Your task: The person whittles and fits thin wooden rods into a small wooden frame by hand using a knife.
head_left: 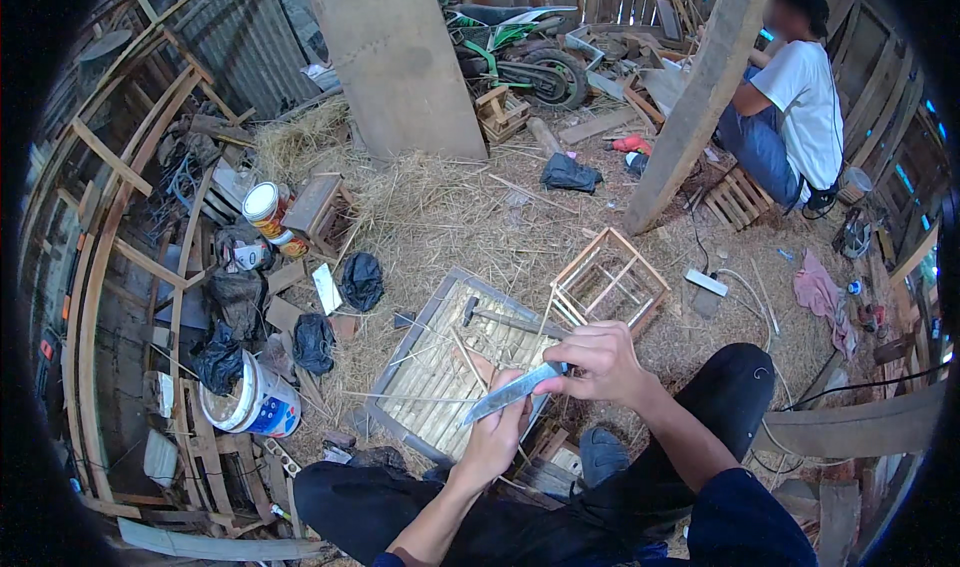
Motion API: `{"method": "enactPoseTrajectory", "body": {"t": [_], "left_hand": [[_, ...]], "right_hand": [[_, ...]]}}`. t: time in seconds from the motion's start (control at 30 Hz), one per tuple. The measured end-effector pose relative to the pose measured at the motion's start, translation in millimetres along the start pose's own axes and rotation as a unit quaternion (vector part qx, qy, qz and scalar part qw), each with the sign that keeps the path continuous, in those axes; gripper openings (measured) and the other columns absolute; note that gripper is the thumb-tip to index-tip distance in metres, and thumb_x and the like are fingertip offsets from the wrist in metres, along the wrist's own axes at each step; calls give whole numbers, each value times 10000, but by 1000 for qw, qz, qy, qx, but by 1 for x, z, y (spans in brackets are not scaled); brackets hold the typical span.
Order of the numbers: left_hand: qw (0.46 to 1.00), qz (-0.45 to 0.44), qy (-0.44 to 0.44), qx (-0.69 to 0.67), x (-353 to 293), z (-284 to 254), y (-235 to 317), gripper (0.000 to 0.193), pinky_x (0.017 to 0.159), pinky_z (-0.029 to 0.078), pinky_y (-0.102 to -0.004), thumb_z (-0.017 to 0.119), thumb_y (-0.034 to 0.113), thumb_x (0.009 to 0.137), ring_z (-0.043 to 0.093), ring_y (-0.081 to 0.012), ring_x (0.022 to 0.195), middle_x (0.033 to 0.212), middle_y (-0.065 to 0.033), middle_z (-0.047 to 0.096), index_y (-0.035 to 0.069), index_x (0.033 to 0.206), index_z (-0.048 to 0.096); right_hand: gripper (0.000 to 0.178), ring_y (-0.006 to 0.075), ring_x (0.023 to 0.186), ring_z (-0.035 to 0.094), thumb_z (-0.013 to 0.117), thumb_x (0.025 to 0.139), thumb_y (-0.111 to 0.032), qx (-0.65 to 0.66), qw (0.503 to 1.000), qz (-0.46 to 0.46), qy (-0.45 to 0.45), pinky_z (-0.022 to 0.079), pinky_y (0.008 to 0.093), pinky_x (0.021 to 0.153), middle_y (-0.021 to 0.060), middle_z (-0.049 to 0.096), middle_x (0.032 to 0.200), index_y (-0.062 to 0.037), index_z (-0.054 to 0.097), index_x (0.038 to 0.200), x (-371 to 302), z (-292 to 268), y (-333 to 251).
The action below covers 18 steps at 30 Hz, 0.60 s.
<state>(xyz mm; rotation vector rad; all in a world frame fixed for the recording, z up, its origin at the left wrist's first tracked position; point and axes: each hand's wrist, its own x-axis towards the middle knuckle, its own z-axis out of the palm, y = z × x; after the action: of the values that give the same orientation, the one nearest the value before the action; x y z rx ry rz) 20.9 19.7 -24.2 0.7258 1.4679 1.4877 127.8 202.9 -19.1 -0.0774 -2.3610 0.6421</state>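
Observation:
My right hand (598, 362) grips a knife (512, 395) with a broad, pale metal blade that slants down to the left. Behind that blade, my left hand (492, 445) has its fingers closed around a thin wooden strip (466, 355), which the blade partly hides. Both hands are close together above a low slatted bamboo panel (405, 399) with a grey border. On the panel lies a hammer (500, 319), its head toward the left, among a few thin sticks. Just beyond my right hand stands a small open wooden frame (612, 279).
A leaning wooden post (690, 117) rises ahead to the right, with a person (800, 97) crouching beside it. A white power strip (706, 282) and cords lie on the straw. White bucket (250, 397), black bags (362, 280) and timber crowd the left. A motorcycle (525, 52) stands far back.

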Motion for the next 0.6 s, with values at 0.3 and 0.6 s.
{"method": "enactPoseTrajectory", "body": {"t": [0.3, 0.6], "left_hand": [[994, -23, -12, -103, 3, 4, 17, 193, 469, 223, -240, 436, 276, 1074, 289, -50, 525, 685, 42, 357, 96, 1008, 460], [991, -30, -15, -128, 7, 0, 13, 213, 464, 252, -210, 433, 284, 1081, 324, -32, 550, 729, 44, 392, 85, 1027, 483]], "right_hand": [[428, 208, 546, 614, 865, 652, -447, -22, 1000, 4, 18, 448, 323, 511, 36, 645, 649, -79, 721, 818, 4, -14, 14], [348, 196, 556, 631, 859, 692, -405, -56, 995, 57, 59, 459, 321, 521, 36, 661, 657, -99, 725, 787, 9, -28, 32]]}}
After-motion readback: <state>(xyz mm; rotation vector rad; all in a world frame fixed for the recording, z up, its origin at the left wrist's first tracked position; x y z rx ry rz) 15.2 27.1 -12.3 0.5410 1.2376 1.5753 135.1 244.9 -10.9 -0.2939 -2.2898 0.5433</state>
